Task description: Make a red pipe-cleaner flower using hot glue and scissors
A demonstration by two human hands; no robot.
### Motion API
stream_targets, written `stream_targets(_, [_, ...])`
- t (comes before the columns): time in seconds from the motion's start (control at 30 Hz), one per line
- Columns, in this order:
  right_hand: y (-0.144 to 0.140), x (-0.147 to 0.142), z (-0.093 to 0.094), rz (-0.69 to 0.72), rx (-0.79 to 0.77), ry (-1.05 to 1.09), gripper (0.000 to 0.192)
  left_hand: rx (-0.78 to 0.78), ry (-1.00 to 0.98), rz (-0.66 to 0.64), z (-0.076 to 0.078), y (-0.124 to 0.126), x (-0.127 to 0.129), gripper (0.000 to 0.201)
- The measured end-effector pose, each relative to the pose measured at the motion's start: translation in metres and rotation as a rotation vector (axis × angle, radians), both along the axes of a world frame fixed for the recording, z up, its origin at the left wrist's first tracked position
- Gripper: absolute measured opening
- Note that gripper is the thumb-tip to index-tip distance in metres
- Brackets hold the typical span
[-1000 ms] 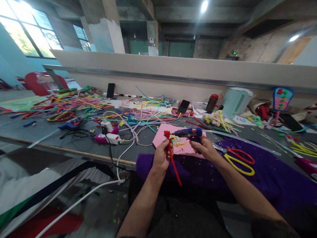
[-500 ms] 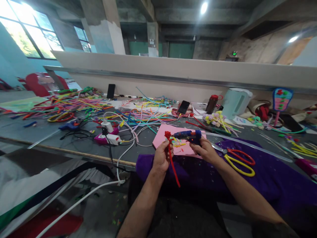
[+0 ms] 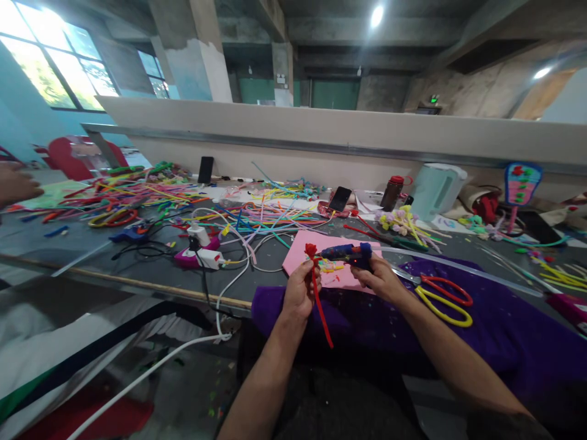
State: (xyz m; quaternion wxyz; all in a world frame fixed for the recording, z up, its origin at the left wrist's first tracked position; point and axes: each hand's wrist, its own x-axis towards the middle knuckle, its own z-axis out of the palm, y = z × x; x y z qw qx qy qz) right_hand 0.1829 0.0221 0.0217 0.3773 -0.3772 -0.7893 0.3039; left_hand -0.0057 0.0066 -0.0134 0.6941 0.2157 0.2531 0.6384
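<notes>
Between the fingers of my left hand (image 3: 301,288) is a red pipe-cleaner flower (image 3: 310,250), its bloom upward and a long red tail hanging below the hand. My right hand (image 3: 380,276) is wrapped round the handle of a blue hot glue gun (image 3: 346,252). The gun's nozzle points left and meets or nearly meets the flower just under its bloom. A clear glue stick (image 3: 422,255) runs out of the gun's back to the right. Beneath both hands lies a pink sheet (image 3: 298,244) with small coloured scraps on it.
Scissors (image 3: 443,299) with red and yellow handles lie on purple cloth (image 3: 499,330) at right. Leftward are a power strip (image 3: 202,252), white cables, another glue gun (image 3: 131,232) and heaped pipe cleaners (image 3: 132,192). A bottle (image 3: 393,190) and teal jug (image 3: 440,189) stand behind. Another person's hand (image 3: 18,183) is far left.
Another person's hand has come into view at the far left edge. My hands, the red flower and the glue gun have hardly moved.
</notes>
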Motion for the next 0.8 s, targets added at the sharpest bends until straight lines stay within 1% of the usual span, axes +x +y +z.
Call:
stream_targets(0.3, [0.003, 0.0, -0.002, -0.025, 0.007, 0.017, 0.02, -0.001, 0.013, 0.003, 0.001, 0.0, 0.0, 0.017])
stream_targets(0.5, [0.007, 0.007, 0.001, -0.093, -0.022, 0.136, 0.022, 0.022, 0.0, -0.009, -0.001, 0.001, 0.0, 0.015])
stream_targets(0.57, [0.012, 0.009, 0.0, -0.122, -0.068, 0.205, 0.024, 0.021, -0.001, -0.012, -0.001, 0.001, -0.001, 0.015])
stream_targets(0.63, [0.021, 0.011, -0.003, -0.158, -0.151, 0.267, 0.024, 0.019, -0.003, -0.023, -0.001, 0.001, -0.001, 0.015])
stream_targets(0.7, [0.034, 0.01, -0.008, -0.2, -0.235, 0.303, 0.025, 0.012, 0.001, -0.04, 0.0, 0.0, -0.001, 0.016])
stream_targets(0.8, [0.058, 0.003, -0.016, -0.234, -0.313, 0.335, 0.027, -0.001, 0.013, -0.077, 0.0, -0.001, -0.001, 0.017])
